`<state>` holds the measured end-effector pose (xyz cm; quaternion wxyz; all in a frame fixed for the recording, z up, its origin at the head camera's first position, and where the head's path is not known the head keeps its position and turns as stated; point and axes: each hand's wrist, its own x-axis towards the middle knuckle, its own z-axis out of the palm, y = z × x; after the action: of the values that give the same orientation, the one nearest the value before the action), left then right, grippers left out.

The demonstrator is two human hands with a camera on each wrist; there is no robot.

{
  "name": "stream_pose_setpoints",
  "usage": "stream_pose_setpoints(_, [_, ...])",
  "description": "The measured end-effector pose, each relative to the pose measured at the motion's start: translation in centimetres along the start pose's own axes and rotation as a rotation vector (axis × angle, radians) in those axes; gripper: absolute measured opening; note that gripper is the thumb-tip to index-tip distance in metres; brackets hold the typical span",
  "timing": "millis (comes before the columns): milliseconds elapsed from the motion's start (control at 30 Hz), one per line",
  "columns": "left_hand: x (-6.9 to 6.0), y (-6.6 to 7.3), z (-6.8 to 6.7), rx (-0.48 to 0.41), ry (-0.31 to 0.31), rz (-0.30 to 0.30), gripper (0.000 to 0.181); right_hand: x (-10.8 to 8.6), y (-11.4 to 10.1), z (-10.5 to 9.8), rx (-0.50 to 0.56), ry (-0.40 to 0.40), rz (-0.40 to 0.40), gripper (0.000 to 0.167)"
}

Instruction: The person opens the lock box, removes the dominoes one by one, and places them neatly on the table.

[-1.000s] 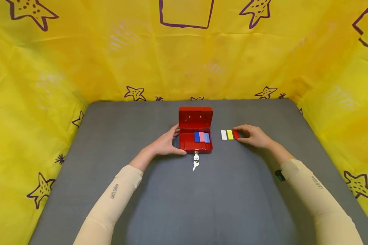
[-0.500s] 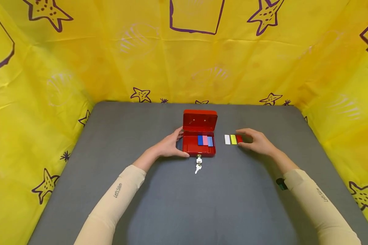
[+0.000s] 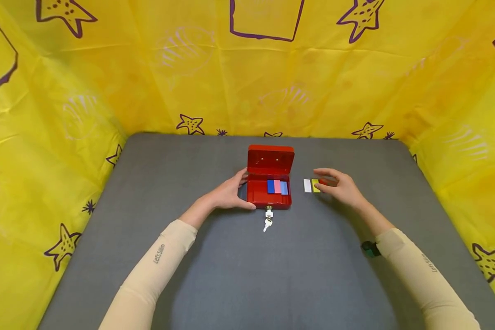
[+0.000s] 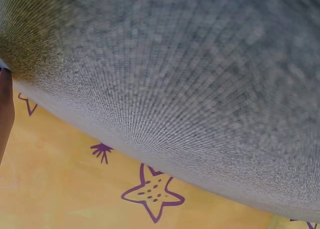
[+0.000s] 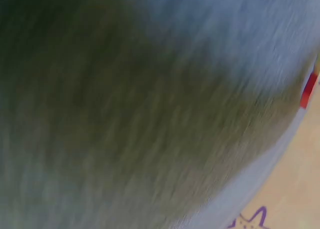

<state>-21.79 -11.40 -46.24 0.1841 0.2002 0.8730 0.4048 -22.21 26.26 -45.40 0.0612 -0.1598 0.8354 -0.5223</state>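
Note:
A red cash box (image 3: 256,194) stands on the grey table with its lid raised at the back. My left hand (image 3: 228,192) holds its left side, thumb at the front corner and fingers towards the back. Inside, at the right, lie a dark blue block (image 3: 271,186), a pink block (image 3: 277,186) and a light blue block (image 3: 284,188). Right of the box sit a white block (image 3: 307,185), a yellow block (image 3: 315,183) and a red block (image 3: 322,182). My right hand (image 3: 343,189) hovers over the yellow and red ones, thumb and fingers apart, partly hiding them.
Silvery keys (image 3: 268,223) hang from the lock at the box's front, lying towards the table's near side. Yellow patterned cloth (image 3: 255,87) surrounds the grey table (image 3: 247,275) at the back and sides. The wrist views show mostly blurred table surface.
My right hand has shifted left from the red block towards the yellow one, its thumb now over the yellow block. My left hand stays at the box. The head view has shifted slightly.

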Motion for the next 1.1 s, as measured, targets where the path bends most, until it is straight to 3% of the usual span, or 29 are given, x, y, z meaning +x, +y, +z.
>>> stream_pose_setpoints(167, [-0.6,-0.2,-0.5,0.015,0.015,-0.006,0.119,0.6,-2.2,1.5,0.185,0.054,0.008,0.047])
stream_pose_setpoints(333, [-1.2,-0.6,-0.6,0.014,0.027,-0.011,0.12,0.8,-4.2,2.8,0.25,0.089,-0.031,0.044])
stream_pose_setpoints(600, [0.0,-0.2,0.0,0.006,0.005,0.026,0.12,0.6,-2.9,3.0,0.283,0.126,-0.038,0.042])
stream_pose_setpoints(733, [-0.2,-0.3,-0.1,0.003,0.01,0.015,0.119,1.1,-3.3,3.9,0.252,0.094,-0.041,0.042])
stream_pose_setpoints(867, [-0.4,-0.3,-0.2,0.012,0.005,-0.006,0.12,1.2,-5.3,4.9,0.23,0.05,-0.018,0.043])
stream_pose_setpoints(1100, [-0.2,-0.1,0.1,0.0,0.007,0.016,0.119,1.6,-6.9,6.2,0.278,-0.024,-0.051,0.041])
